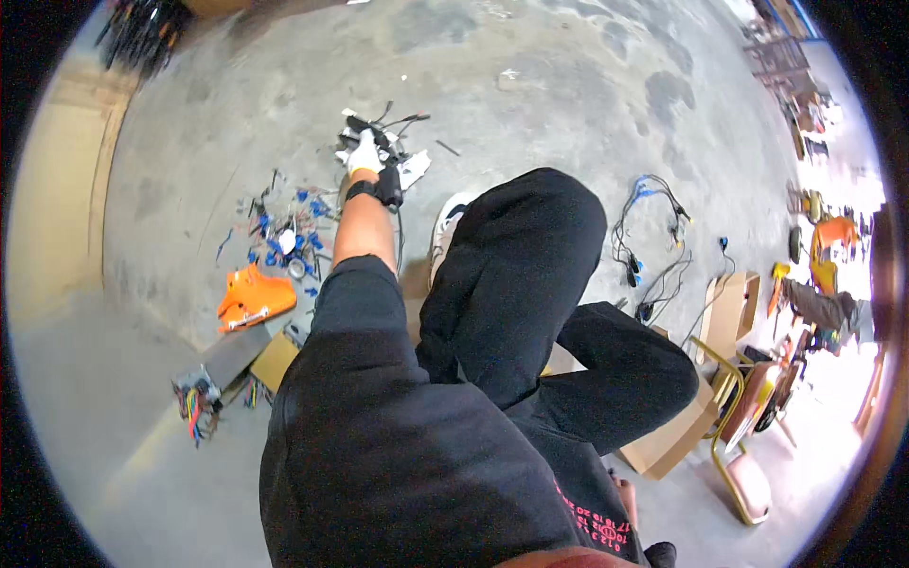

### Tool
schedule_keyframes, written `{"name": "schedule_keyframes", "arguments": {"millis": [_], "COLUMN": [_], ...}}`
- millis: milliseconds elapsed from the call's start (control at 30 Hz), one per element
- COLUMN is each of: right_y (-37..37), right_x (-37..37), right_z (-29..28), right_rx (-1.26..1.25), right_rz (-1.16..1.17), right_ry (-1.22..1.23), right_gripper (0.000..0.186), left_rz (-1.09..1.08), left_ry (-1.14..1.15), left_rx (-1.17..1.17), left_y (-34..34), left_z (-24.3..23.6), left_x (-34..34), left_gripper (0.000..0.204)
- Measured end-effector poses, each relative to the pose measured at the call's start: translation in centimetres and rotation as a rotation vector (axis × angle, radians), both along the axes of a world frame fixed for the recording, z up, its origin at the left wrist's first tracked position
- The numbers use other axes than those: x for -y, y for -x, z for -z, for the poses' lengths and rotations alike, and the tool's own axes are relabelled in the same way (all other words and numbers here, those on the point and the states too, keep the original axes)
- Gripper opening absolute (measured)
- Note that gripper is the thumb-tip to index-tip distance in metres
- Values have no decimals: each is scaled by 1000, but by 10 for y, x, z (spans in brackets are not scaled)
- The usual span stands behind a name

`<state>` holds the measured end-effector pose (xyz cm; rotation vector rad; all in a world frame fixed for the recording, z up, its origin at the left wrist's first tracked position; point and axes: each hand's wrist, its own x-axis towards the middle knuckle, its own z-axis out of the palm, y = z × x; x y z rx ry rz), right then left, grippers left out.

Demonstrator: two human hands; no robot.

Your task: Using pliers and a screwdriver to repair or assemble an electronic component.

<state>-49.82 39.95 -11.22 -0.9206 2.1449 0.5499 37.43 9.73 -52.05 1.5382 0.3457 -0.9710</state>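
My left hand [365, 157], in a white glove with a dark watch at the wrist, reaches out to a pile of black cables and adapters [383, 142] on the floor. Its fingers curl down at a dark piece in the pile, too small to make out. A black power brick [389, 186] lies beside my wrist. White scraps [414, 170] show at the pile's right side. My right hand does not show in the picture.
Left of my arm lie scattered blue connectors [308, 204], an orange plastic shell [254, 297] and a metal unit with coloured wires [196, 398]. To the right are loose cables [620, 232], an open cardboard box [674, 431] and a gold-framed chair [748, 488].
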Motion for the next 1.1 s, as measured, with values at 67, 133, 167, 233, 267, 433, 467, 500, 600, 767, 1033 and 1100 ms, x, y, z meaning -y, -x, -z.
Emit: {"name": "schedule_keyframes", "arguments": {"millis": [67,133,167,233,267,433,467,500,600,767,1033,1100], "right_y": [26,57,57,58,61,70,63,57,51,32,27,32], "right_x": [-10,-60,-50,-38,-37,-23,-15,-5,-5,3,-13,-14], "right_z": [6,-45,-34,-18,-18,-14,-8,-6,-14,-3,-15,-11], "right_rx": [7,-196,-141,-110,-104,-147,-97,-76,-130,-87,-91,-107], "right_rz": [42,311,268,262,255,163,132,150,73,90,138,125], "right_ry": [51,169,194,222,220,273,321,261,285,244,232,236], "right_gripper": [48,45,45,45,45,45,45,44,43,42,40,39], "left_rz": [32,185,105,72,57,59,90,60,41,-60,-114,-97], "left_ry": [-22,23,85,175,272,314,306,321,330,292,293,262], "left_rx": [-1,-137,-73,-81,-144,-251,-261,-243,-276,-329,-485,-489], "left_y": [-13,101,63,29,30,38,31,28,62,32,52,55], "left_z": [18,36,36,36,37,29,27,24,22,21,-14,-25], "left_x": [13,41,30,18,18,17,11,9,15,13,-3,-11], "left_gripper": [89,73,56,53,52,17,20,20,22,47,20,20]}}
